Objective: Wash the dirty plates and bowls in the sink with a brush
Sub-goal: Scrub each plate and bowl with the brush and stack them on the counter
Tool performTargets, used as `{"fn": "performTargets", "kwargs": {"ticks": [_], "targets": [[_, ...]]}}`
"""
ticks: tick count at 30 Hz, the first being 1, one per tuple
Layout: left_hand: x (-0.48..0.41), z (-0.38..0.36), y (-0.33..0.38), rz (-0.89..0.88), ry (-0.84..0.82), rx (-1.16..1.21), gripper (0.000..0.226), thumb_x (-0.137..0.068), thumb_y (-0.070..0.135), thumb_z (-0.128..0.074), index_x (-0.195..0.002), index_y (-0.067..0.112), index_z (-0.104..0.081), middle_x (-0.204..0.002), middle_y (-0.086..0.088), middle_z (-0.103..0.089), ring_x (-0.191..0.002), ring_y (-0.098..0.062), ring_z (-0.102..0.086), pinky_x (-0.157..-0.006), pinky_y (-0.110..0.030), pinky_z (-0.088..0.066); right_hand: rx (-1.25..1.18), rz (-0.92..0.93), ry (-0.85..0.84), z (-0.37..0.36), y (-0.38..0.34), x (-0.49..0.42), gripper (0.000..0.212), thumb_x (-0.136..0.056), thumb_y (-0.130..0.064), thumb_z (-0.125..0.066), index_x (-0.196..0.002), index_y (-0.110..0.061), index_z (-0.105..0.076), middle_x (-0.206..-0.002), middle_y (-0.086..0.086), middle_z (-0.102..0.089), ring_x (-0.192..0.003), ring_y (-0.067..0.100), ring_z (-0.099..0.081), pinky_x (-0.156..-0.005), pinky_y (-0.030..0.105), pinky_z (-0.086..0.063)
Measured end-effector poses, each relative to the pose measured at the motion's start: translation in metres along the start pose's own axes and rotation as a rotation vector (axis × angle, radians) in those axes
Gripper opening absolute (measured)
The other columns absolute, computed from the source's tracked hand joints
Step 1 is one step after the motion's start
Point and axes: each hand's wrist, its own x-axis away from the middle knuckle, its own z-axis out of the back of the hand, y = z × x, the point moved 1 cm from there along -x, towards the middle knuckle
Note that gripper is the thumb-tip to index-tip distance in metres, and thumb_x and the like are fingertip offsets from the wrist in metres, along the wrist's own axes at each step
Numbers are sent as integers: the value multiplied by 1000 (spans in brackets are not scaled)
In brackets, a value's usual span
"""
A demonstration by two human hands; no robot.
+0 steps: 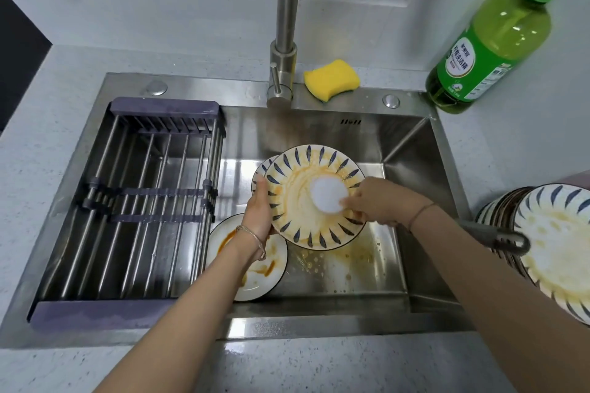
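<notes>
My left hand (259, 213) grips the left rim of a blue-leaf patterned plate (300, 223), tilted up over the steel sink (399, 143) and smeared with orange sauce. My right hand (380, 205) holds a brush whose round white head (329, 195) presses on the plate's middle; its grey handle (498, 238) sticks out behind my wrist. A second patterned dish (262, 169) peeks out behind the held plate. A white plate (255, 277) with sauce streaks lies on the sink floor under my left forearm.
A stack of dirty patterned plates (555, 246) stands on the counter at right. A purple-ended drying rack (137, 201) fills the sink's left half. The tap (287, 25), a yellow sponge (331, 78) and a green detergent bottle (485, 51) stand behind the sink.
</notes>
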Motion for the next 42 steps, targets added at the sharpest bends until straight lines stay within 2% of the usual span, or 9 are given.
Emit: {"fn": "performTargets", "kwargs": {"ticks": [5, 9, 14, 23, 27, 30, 32, 36, 42], "targets": [[5, -6, -3, -10, -24, 12, 45, -100, 58, -19, -109, 36, -58, -96, 5, -67, -87, -15, -64, -64, -30, -53, -79, 147, 5, -16, -13, -13, 41, -100, -38, -42, -69, -15, -56, -61, -3, -50, -49, 8, -43, -49, 16, -36], [2, 1, 0, 20, -12, 44, 59, -97, 62, -20, -115, 26, -64, -109, -6, -71, -99, -24, -67, -84, -43, -56, -127, 89, -144, -11, -3, -1, 44, -98, -39, -48, -69, -9, -62, -52, -1, -47, -39, 12, -34, -41, 20, -33], [2, -4, -4, -6, -38, 21, 60, -99, 58, -22, -121, 21, -63, -110, -8, -71, -100, -22, -68, -83, -38, -56, -264, 95, 270, -8, -8, -10, 43, -97, -37, -51, -66, -9, -62, -46, -5, -46, -40, 8, -41, -49, 19, -34], [2, 10, 2, -7, 35, 36, 51, -99, 60, -21, -93, 32, -64, -93, 0, -71, -87, -18, -67, -86, -41, -55, -126, -72, -20, 0, 8, 14, 39, -96, -37, -53, -75, -5, -64, -52, 1, -48, -34, 10, -33, -37, 17, -30], [4, 1, -5, 11, -24, -8, 64, -95, 66, -16, -123, 27, -59, -111, -6, -69, -97, -22, -65, -74, -35, -56, -63, 20, -179, -20, -20, 11, 42, -96, -39, -51, -74, -7, -65, -54, 2, -49, -38, 13, -35, -43, 22, -34], [9, -2, -12, 58, -33, -5, 75, -92, 70, -12, -127, 20, -56, -106, -10, -67, -96, -23, -62, -68, -28, -54, -166, 70, -50, -24, -38, -2, 41, -97, -39, -50, -73, -8, -63, -48, -2, -47, -37, 12, -36, -45, 22, -34], [12, -3, -15, 80, -80, 31, 84, -81, 78, -20, -125, 19, -60, -108, -8, -71, -101, -23, -66, -84, -35, -57, -227, 59, 111, -18, -38, -11, 40, -96, -39, -51, -71, -10, -61, -38, -7, -45, -37, 11, -41, -47, 25, -38], [9, 5, -9, 37, -45, 25, 60, -94, 66, -24, -117, 27, -64, -115, -6, -70, -105, -22, -66, -90, -43, -54, -103, -25, 353, -9, -13, -27, 33, -98, -38, -47, -78, -12, -54, -84, 12, -59, -82, 30, -58, -79, 35, -50], [-2, 24, 2, -63, 105, -24, 65, -95, 67, -22, -126, 26, -62, -117, -3, -69, -109, -23, -64, -99, -50, -49, -157, -105, -65, -26, 0, 2, 37, -99, -34, -48, -77, -6, -56, -59, 3, -49, -41, 12, -36, -40, 20, -33]]}}
